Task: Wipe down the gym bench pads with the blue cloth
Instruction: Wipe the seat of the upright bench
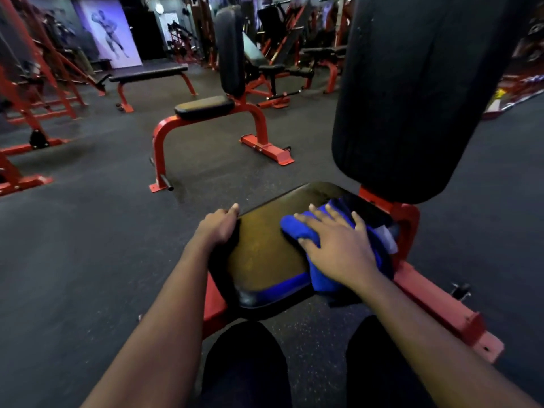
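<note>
Starting at the far left, a flat black bench (148, 73) on red legs stands well back on the dark rubber floor (73, 245), with a pale poster (109, 30) on the wall behind it. Nearer the middle there's another upright seat (204, 106) on a red frame, apart from the action.

Down in front, the left hand (219, 228) grips the left edge of the seat pad (265, 251), fingers curled over the rim, thumb lying along the top. The pad's surface gleams brownish under the light.

Moving right, the blue cloth (294, 228) lies bunched on the right half of that seat pad, one fold trailing along the near edge. The right hand (338, 245) is flat on top of it, fingers straight and spread wide, pressing down.

Above and to the right, the tall black back pad (412, 98) rises upright, and the red frame (441, 304) runs out beneath it across the floor. The person's dark-clad knees (244, 363) sit at the bottom.
</note>
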Available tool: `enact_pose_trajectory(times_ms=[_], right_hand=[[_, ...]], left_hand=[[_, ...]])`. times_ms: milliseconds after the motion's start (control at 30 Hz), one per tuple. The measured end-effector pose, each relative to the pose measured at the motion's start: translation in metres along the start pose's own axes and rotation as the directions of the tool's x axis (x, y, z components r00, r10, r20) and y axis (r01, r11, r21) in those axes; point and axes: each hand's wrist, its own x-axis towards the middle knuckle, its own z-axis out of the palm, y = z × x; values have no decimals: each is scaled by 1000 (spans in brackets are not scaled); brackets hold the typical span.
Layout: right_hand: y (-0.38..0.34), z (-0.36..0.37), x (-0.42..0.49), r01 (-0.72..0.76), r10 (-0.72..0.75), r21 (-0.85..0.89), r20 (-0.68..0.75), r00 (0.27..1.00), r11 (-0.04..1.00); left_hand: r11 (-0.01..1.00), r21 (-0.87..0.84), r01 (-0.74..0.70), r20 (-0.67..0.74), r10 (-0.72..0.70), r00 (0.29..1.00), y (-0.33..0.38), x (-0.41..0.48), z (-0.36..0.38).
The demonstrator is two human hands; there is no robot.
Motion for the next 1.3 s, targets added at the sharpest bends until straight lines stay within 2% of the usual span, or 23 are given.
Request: enact_pose_trajectory(times_ms=[100, 233, 300, 400, 500, 600, 700, 900, 1000, 1133, 1300], right_hand=[[26, -7, -21, 24, -24, 44, -5, 1000, 999], [59, -20, 23, -200, 199, 17, 44, 979, 980], [50, -19, 44, -240, 241, -30, 53, 969, 970], [39, -12, 34, -145, 151, -86, 70, 986, 986], [54, -15, 4, -54, 55, -21, 33, 998, 998], [71, -20, 22, -122, 123, -5, 49, 991, 992], [57, -19, 57, -196, 200, -53, 78, 977, 979], [59, -15, 27, -12, 18, -51, 116, 993, 999], [72, -20, 46, -59, 66, -57, 118, 991, 997], [55, -16, 97, -115, 127, -79, 173, 977, 990], [65, -15, 68, 76, -62, -55, 216, 974, 996]], left_hand=[[999, 34, -13, -21, 13, 1000, 1, -3, 0], [999, 38, -13, -32, 14, 999, 0, -6, 1], [999, 39, -23, -41, 25, 999, 0, -7, 1], [999, 43, -22, -35, 23, 999, -1, -6, 1], [999, 46, -21, -36, 22, 999, -2, -4, 2], [999, 36, -21, -39, 23, 999, -2, -3, 4], [999, 32, -18, -43, 20, 999, -2, -3, 4], [999, 40, -23, -45, 25, 999, -6, 4, 6], [1000, 30, -10, -50, 11, 999, -9, 6, 8], [1000, 25, -8, -56, 10, 998, -11, 9, 7], [1000, 9, -17, -43, 17, 999, -15, 14, 9]])
